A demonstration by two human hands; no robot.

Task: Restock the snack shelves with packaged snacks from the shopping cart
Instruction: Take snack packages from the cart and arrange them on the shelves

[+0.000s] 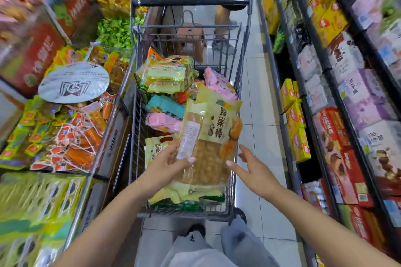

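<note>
At the lower centre of the frame, over the shopping cart [236,84], the left hand [167,163] holds a yellow snack packet [213,136] by its lower left edge, thumb laid across the clear front, the other fingers hidden behind it. Just to the right, the right hand [252,170] has its fingers spread and straight, the tips just beside the packet's lower right edge; actual contact cannot be made out. The packet stands upright above more packets heaped in the cart. Snack shelves [338,93] at the right and bins [65,128] at the left are motion-blurred, their labels hard to read.
</note>
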